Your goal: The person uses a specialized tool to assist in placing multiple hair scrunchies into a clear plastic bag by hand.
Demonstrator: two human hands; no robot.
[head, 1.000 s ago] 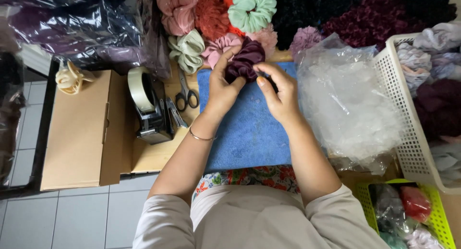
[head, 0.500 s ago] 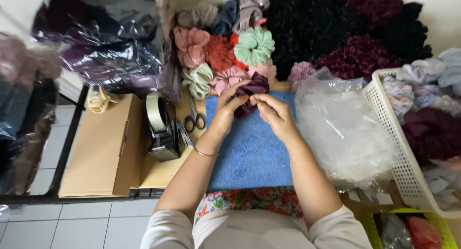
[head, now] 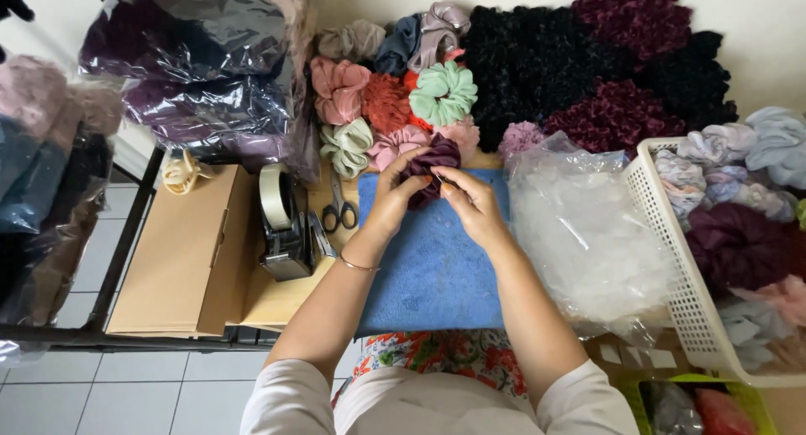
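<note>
Dark purple scrunchie in hand over the blue towel, work on it unfinished.

I saw the dark purple scrunchie [head: 430, 170] pinched from both sides, left hand [head: 393, 201] fingers curled on its edge, right hand [head: 473, 207] fingers pressed together at its middle. It hung just above the blue towel [head: 428, 271] on the desk; the heap of clear bags [head: 588, 242] and white basket [head: 672, 259] lay right, the scissors [head: 339, 207] and tape dispenser [head: 284, 225] left.

Both forearms extend forward, converging. Left hand [head: 393, 201] curled, fingers pinched closed. Right hand [head: 472, 201] likewise pinched, fingertips meeting the left's. Wrists slightly bent.
</note>
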